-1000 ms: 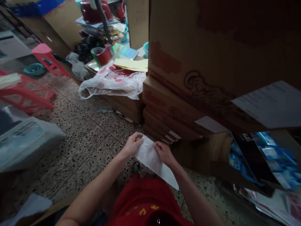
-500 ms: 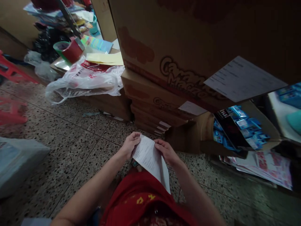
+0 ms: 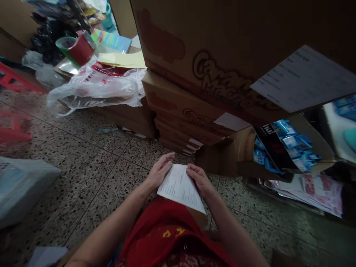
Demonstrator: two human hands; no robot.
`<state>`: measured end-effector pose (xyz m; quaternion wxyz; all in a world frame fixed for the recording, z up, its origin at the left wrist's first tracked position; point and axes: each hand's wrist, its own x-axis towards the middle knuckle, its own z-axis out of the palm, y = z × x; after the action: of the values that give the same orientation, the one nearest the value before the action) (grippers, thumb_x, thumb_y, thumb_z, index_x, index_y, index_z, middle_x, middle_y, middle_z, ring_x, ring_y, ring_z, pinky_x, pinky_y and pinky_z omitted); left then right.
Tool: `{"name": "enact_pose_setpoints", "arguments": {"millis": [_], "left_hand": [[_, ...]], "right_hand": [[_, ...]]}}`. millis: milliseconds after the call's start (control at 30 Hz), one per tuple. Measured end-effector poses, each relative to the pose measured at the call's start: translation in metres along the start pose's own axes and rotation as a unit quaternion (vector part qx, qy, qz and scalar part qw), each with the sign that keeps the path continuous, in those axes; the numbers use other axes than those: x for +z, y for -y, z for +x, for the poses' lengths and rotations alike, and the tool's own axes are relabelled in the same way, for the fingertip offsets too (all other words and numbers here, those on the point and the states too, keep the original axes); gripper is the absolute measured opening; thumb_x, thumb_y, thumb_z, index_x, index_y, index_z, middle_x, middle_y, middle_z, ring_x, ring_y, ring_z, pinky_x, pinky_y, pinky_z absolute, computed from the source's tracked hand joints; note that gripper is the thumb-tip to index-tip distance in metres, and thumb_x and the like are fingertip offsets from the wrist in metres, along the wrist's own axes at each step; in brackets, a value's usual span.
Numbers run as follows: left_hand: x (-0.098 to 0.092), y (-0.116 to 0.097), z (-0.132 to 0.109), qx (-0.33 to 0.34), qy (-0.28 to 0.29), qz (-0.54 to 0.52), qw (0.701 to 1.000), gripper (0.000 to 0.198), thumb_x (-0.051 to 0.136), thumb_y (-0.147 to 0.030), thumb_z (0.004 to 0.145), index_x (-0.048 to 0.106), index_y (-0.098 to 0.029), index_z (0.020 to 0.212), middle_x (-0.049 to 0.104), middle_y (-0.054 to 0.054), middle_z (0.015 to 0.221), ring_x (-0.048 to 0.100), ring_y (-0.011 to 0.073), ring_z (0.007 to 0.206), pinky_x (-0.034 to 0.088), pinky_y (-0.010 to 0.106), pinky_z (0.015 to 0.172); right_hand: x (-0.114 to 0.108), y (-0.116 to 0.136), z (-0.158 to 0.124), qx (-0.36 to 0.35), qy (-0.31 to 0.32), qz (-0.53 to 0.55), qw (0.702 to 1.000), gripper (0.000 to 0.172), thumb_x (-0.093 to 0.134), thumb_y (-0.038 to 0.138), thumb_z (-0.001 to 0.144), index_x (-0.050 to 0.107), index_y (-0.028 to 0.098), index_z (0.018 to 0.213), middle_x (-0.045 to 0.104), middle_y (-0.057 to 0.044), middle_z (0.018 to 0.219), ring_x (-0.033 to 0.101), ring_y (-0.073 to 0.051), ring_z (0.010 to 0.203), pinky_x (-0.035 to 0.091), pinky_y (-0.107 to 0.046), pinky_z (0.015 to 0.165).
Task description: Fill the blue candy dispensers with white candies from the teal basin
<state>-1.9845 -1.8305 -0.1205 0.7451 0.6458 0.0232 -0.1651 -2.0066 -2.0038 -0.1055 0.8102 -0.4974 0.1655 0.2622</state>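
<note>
Between my hands is a printed white sheet of paper [image 3: 180, 187], with a brown layer showing at its lower right corner. My right hand [image 3: 198, 178] pinches the sheet at its top right corner, thumb on top. Along the left edge, my left hand [image 3: 161, 170] has its fingers stretched out past the paper's top corner, with the thumb close to the edge. Whether the left thumb touches the paper is hard to tell. Below the sheet hangs red cloth with yellow marks [image 3: 167, 222], worn at my waist.
Stacked brown cartons [image 3: 178, 89] with white labels rise ahead. An open box of blue packets [image 3: 297, 148] stands right, above printed bags [image 3: 311, 193]. Tape rolls [image 3: 78, 48] and a plastic bag [image 3: 97, 89] lie left. A pale crate [image 3: 27, 189] and red stool [image 3: 16, 126] stand on the floor.
My left fingers have straightened and lifted from the sheet's top left corner. The paper now lies flatter, and its brown layer shows below. The view has shifted slightly.
</note>
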Motion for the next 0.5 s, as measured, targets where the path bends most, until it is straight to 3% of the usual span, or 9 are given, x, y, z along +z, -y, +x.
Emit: {"name": "enact_pose_setpoints", "arguments": {"millis": [100, 200, 333, 500], "left_hand": [[-0.009, -0.018, 0.011, 0.077, 0.150, 0.126, 0.978, 0.032, 0.052, -0.033, 0.086, 0.065, -0.022, 0.112, 0.060, 0.006, 0.120, 0.052, 0.0190, 0.113, 0.038, 0.029, 0.097], [-0.004, -0.031, 0.019, 0.043, 0.258, 0.211, 0.942, 0.030, 0.051, -0.031, 0.086, 0.066, -0.022, 0.111, 0.067, 0.003, 0.109, 0.059, 0.0174, 0.100, 0.042, 0.027, 0.088], [0.014, -0.028, 0.025, 0.037, 0.267, 0.262, 0.927, 0.024, 0.055, -0.030, 0.083, 0.068, -0.022, 0.102, 0.069, 0.001, 0.098, 0.060, 0.0157, 0.092, 0.043, 0.025, 0.081], [0.043, 0.004, 0.026, 0.068, 0.207, 0.291, 0.932, 0.015, 0.053, -0.026, 0.082, 0.066, -0.019, 0.081, 0.065, 0.002, 0.091, 0.059, 0.0153, 0.089, 0.045, 0.027, 0.080]], "right_hand": [[-0.016, -0.004, 0.001, 0.011, 0.004, 0.003, 1.000, 0.036, 0.079, 0.043, 0.061, 0.056, 0.016, 0.069, 0.056, 0.005, 0.057, 0.046, -0.006, 0.045, 0.034, -0.017, 0.045], [-0.032, -0.009, 0.001, 0.014, -0.001, -0.001, 1.000, 0.035, 0.078, 0.042, 0.063, 0.055, 0.016, 0.068, 0.054, 0.005, 0.056, 0.043, -0.005, 0.043, 0.031, -0.017, 0.044], [-0.049, -0.013, -0.003, 0.019, -0.007, -0.008, 1.000, 0.037, 0.078, 0.044, 0.061, 0.053, 0.017, 0.067, 0.049, 0.007, 0.052, 0.038, -0.005, 0.042, 0.027, -0.017, 0.043], [-0.071, -0.025, -0.004, 0.002, -0.015, -0.080, 0.997, 0.033, 0.070, 0.045, 0.066, 0.050, 0.018, 0.066, 0.045, 0.007, 0.055, 0.037, -0.006, 0.048, 0.029, -0.018, 0.048]]}}
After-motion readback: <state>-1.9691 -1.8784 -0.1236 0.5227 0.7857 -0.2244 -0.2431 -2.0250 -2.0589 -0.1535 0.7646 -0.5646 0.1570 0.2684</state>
